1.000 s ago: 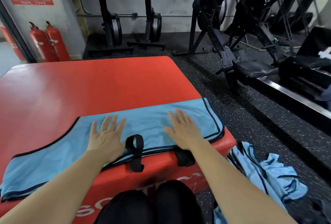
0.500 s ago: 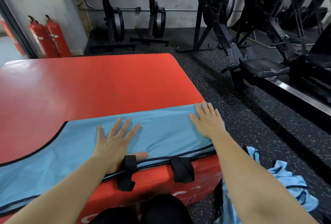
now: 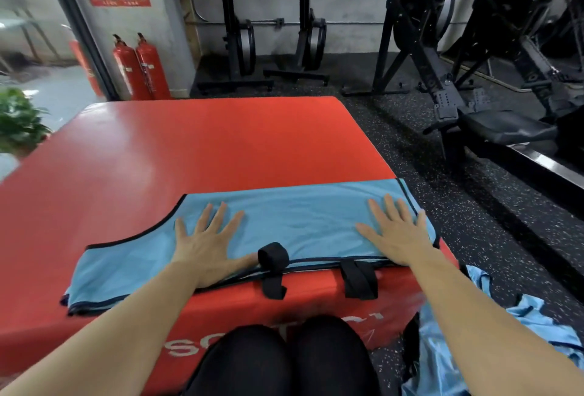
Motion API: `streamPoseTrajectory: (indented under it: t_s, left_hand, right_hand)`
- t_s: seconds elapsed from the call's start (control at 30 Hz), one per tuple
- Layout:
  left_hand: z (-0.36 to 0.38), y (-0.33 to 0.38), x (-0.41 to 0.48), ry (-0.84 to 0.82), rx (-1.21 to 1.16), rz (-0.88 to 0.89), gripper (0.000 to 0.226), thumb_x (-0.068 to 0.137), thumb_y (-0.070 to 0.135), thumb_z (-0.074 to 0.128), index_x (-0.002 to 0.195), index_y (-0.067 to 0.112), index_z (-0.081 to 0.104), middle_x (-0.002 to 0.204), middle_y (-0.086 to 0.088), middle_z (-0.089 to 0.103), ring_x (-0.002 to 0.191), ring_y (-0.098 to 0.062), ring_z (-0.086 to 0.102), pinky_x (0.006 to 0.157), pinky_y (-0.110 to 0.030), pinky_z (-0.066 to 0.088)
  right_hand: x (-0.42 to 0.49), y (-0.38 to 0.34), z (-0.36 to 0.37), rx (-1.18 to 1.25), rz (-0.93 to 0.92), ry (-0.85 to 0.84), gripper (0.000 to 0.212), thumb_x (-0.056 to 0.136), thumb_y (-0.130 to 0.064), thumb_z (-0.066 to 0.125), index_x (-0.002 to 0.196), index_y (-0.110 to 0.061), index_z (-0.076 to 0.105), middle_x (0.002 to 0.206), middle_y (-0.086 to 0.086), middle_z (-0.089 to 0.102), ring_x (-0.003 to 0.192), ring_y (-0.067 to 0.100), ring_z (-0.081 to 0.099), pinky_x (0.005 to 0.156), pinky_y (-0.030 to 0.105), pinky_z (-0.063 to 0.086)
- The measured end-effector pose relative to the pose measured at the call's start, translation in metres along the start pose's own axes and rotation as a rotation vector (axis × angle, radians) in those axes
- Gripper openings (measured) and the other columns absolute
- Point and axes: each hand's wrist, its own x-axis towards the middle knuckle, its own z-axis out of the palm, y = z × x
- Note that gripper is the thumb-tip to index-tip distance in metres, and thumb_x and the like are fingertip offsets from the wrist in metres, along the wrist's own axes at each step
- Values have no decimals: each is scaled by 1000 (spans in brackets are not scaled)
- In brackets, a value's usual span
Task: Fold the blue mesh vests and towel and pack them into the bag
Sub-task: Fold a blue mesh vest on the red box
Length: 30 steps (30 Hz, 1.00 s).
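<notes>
Since the earlier frames, both of my hands have slid apart along the blue mesh vest (image 3: 294, 221); a second ago they lay near its middle, and now they sit well apart.

Left hand (image 3: 207, 244): flat, palm down, fingers straight and spread, pressing the vest's 9 o'clock half. Its thumb points toward 3 o'clock and ends just beside a black strap loop (image 3: 273, 258).

Right hand (image 3: 396, 234): likewise flat and released, fingers straight, pressing the vest's 3 o'clock end just inside the dark-trimmed hem. Neither hand grasps anything.

Vest: lies spread flat, in layers, along the 6 o'clock edge of the red padded table (image 3: 205, 149), its long side running from 9 to 3 o'clock. Its curved, black-edged cut-out faces 10 o'clock.

A second black strap (image 3: 360, 278) hangs over the table's front face at 4 o'clock of the loop.

Floor at 4 o'clock of the table: a loose heap of blue fabric (image 3: 442, 348) with dark trim, unfolded.

My knees (image 3: 284, 361), in black, show at 6 o'clock against the table's front.

Background: two red fire extinguishers (image 3: 142, 70) at 11 o'clock, a potted plant (image 3: 19, 120) at 9 o'clock, and black exercise machines (image 3: 442, 47) from 12 to 2 o'clock.
</notes>
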Motion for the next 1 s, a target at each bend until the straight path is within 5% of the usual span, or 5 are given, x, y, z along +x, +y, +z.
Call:
streamPoseTrajectory:
  t_s: [0.23, 0.37, 0.63, 0.87, 1.0]
  left_hand:
    - [4, -29, -27, 53, -106, -68, 98, 68, 84, -7, 154, 37, -13, 163, 1, -15, 148, -14, -21, 115, -58, -13]
    - [2, -53, -41, 50, -201, -64, 93, 74, 81, -4, 155, 35, -7, 164, 2, -13, 148, -12, -19, 119, -47, -13]
    - [-9, -113, -65, 170, -150, -384, 65, 98, 38, 43, 154, 19, 16, 158, -5, 23, 146, -26, 20, 114, -48, 25]
    - [-18, -135, -85, 168, -309, -578, 36, 91, 41, 58, 106, 8, 55, 95, -6, 56, 91, -25, 57, 70, -34, 46]
    - [-16, -151, -85, 108, -592, -632, 24, 81, 22, 61, 67, 12, 45, 63, 0, 43, 54, -18, 40, 50, -24, 30]
  right_hand:
    - [-31, -42, 1, 56, -147, -59, 94, 71, -86, 3, 152, -41, -12, 161, -3, -23, 148, 19, -20, 117, 53, -7]
    - [-36, -58, -21, -52, -105, -102, 79, 91, -74, 17, 154, -35, -11, 162, 3, -19, 149, 22, -16, 118, 55, -4]
    - [-66, -185, -43, -60, -421, 20, 62, 100, -58, 20, 155, -36, 0, 164, 1, 0, 151, 17, -8, 118, 54, -4]
    - [-100, -255, -19, -152, -583, -111, 62, 100, -60, 19, 152, -43, -8, 162, 6, -15, 149, 19, -19, 117, 56, -11]
    - [-104, -258, -12, -149, -551, -123, 62, 99, -61, 18, 150, -45, -14, 161, 5, -22, 148, 20, -20, 117, 57, -11]
